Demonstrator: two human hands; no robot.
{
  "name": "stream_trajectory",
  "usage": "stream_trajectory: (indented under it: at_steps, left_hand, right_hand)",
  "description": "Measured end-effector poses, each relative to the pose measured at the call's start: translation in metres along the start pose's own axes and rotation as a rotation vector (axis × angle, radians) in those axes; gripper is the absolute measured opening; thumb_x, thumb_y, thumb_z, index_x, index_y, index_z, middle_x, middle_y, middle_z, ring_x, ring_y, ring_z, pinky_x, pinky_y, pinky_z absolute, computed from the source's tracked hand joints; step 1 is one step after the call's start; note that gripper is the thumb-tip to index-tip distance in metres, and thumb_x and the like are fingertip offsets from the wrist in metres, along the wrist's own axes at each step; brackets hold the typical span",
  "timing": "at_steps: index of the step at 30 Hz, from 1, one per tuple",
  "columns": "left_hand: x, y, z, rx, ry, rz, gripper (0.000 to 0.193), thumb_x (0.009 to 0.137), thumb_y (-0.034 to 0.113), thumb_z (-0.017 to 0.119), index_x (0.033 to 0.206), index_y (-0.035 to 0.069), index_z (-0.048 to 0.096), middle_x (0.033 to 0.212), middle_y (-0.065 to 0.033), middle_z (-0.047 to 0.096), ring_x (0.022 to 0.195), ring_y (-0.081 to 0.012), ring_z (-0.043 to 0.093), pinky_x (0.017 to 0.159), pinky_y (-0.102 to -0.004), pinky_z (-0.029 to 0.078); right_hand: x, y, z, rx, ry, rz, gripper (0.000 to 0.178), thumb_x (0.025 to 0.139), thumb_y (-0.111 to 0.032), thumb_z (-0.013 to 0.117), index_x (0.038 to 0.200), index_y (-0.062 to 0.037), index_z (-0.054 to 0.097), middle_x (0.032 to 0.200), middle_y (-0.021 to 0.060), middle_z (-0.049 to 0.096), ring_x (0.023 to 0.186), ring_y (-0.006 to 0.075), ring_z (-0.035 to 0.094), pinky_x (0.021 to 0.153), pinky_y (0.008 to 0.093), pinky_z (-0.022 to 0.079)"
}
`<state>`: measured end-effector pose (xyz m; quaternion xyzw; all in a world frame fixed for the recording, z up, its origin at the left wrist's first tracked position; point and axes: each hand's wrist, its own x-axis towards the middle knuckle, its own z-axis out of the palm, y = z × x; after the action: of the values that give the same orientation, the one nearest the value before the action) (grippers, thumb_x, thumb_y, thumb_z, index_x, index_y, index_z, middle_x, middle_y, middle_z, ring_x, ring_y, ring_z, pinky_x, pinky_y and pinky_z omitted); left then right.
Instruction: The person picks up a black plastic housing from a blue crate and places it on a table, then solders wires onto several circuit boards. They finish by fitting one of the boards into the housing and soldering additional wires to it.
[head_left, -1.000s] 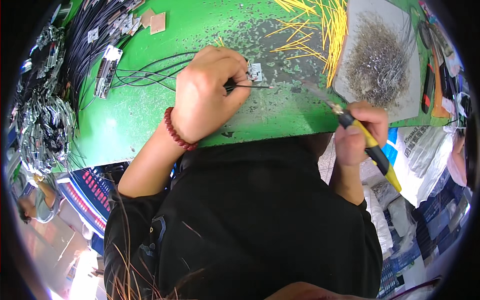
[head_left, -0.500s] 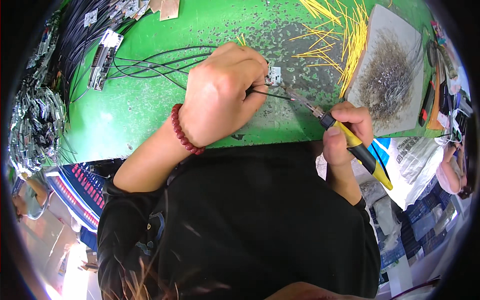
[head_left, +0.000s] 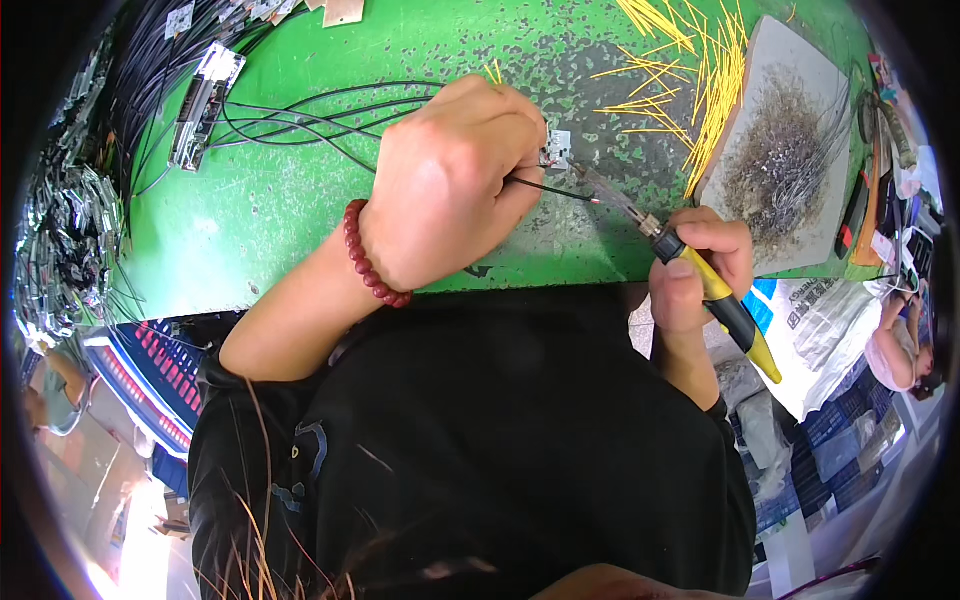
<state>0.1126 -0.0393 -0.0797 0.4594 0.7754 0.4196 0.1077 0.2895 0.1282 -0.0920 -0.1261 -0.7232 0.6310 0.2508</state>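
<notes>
My left hand [head_left: 452,180] is closed on a black cable [head_left: 556,190], whose bare end pokes out past the thumb toward the right. A yellow and black soldering iron [head_left: 722,305] is in my right hand [head_left: 706,262], gripped like a pen. Its metal tip points up and left, close to a small silvery metal part [head_left: 558,150] on the table; whether tip and part touch I cannot tell. That part is partly behind my left fingers. More black cables [head_left: 300,122] run leftward from under my left hand to a silvery metal connector block [head_left: 208,108].
The green, worn table [head_left: 330,210] carries a heap of thin yellow sticks [head_left: 715,85] and a grey board [head_left: 775,150] with dark residue at the right. At the left lie bundled black cables [head_left: 150,75] and a pile of silvery parts [head_left: 70,230]. Other people sit beyond both sides.
The soldering iron has shifted slightly right with my right hand. My left hand and its cable have also moved a little right relative to the view. Both grips are the same.
</notes>
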Motion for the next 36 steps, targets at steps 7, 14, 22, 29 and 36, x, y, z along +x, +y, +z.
stream_trajectory:
  at_steps: [7, 14, 22, 29, 36]
  left_hand:
    - [0.0001, -0.0002, 0.0011, 0.007, 0.0, 0.018, 0.018, 0.061, -0.005, 0.071, 0.068, 0.005, 0.056, 0.085, -0.0056, 0.066, 0.078, -0.0233, 0.061, 0.067, -0.0318, 0.051]
    - [-0.0002, -0.0011, -0.0024, -0.027, -0.024, 0.047, 0.017, 0.061, -0.005, 0.071, 0.07, 0.003, 0.059, 0.085, -0.0082, 0.067, 0.08, -0.0251, 0.062, 0.071, -0.0327, 0.051]
    - [-0.0002, -0.0013, 0.0023, -0.004, 0.015, 0.065, 0.014, 0.063, -0.002, 0.067, 0.068, 0.005, 0.056, 0.081, -0.0054, 0.065, 0.076, -0.0266, 0.06, 0.064, -0.0341, 0.051]
    - [-0.0007, -0.0025, 0.0023, 0.001, 0.021, 0.068, 0.013, 0.063, -0.002, 0.067, 0.069, 0.005, 0.056, 0.081, -0.0062, 0.064, 0.076, -0.0273, 0.06, 0.063, -0.0346, 0.051]
    - [-0.0004, -0.0005, -0.0003, -0.006, -0.021, 0.015, 0.017, 0.062, -0.005, 0.071, 0.07, 0.003, 0.059, 0.085, -0.0077, 0.066, 0.08, -0.025, 0.062, 0.071, -0.0326, 0.051]
  right_hand:
    - [-0.0013, -0.0005, -0.0014, 0.047, 0.044, 0.029, 0.034, 0.081, -0.025, 0.073, 0.094, 0.0, 0.053, 0.083, 0.0117, 0.058, 0.065, 0.0096, 0.046, 0.057, 0.0225, 0.033]
    - [-0.0028, 0.0026, -0.0036, 0.058, 0.035, 0.025, 0.033, 0.08, -0.024, 0.073, 0.095, -0.0009, 0.054, 0.087, 0.01, 0.058, 0.069, 0.0096, 0.046, 0.061, 0.0231, 0.035]
    - [0.0003, -0.0028, 0.0019, -0.018, 0.058, -0.003, 0.031, 0.078, -0.022, 0.067, 0.09, 0.0026, 0.052, 0.075, 0.0094, 0.053, 0.065, 0.013, 0.046, 0.06, 0.0243, 0.034]
    - [0.0035, -0.0009, -0.0011, -0.003, -0.034, -0.015, 0.024, 0.078, -0.014, 0.071, 0.092, 0.0, 0.057, 0.08, 0.0077, 0.06, 0.063, 0.0089, 0.048, 0.056, 0.0225, 0.036]
    - [0.0008, -0.0014, 0.001, 0.074, 0.028, -0.002, 0.027, 0.079, -0.015, 0.071, 0.094, -0.0004, 0.054, 0.083, 0.0103, 0.058, 0.067, 0.0113, 0.048, 0.06, 0.0235, 0.036]
